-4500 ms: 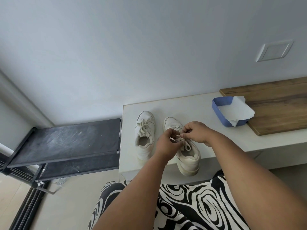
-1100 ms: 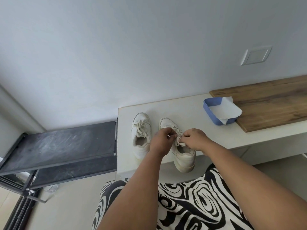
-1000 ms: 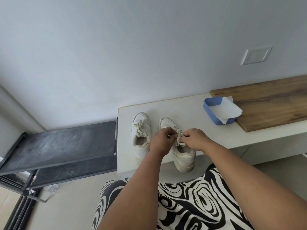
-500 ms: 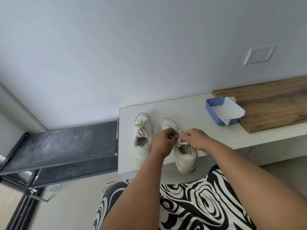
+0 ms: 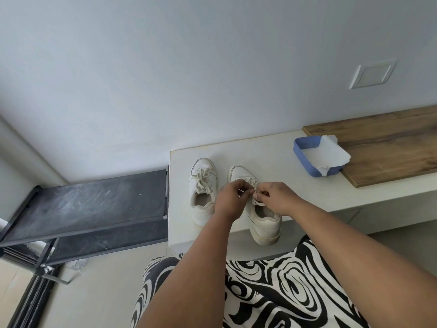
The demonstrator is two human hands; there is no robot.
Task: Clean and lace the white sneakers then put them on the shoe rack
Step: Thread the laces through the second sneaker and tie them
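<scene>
1. Head view: both hands meet over the right sneaker (image 5: pixel 261 216), the landmark for what follows. The left hand (image 5: pixel 230 201) and right hand (image 5: pixel 275 197) sit close together above its tongue, each with fingers curled and pinching the lace (image 5: pixel 256 185).
2. The sneaker's long axis runs from its toe, toward the wall, back to its heel, which overhangs the near edge of the white bench (image 5: pixel 272 157). The lace ends lie straight ahead of both hands, neither hand clearly nearer; whether a bow is already formed is hard to tell, as the fingers cover it.
3. My judgement: the tie is the step in hand, and pulling the loops apart sideways, across the sneaker's axis, would finish it.
4. Just left of that sneaker stands the left sneaker (image 5: pixel 203 190), parallel, apart from it, with its lace tied in a bow.
5. Farther left, beyond the bench end and lower, is the dark shoe rack (image 5: pixel 89 202); the left hand is nearer to it.
6. Well to the right, a blue tray (image 5: pixel 301 147) holding white paper (image 5: pixel 328 155) rests partly on a wooden board (image 5: pixel 383 145).
7. Nothing stands between the sneakers and the rack except the bench edge.
</scene>
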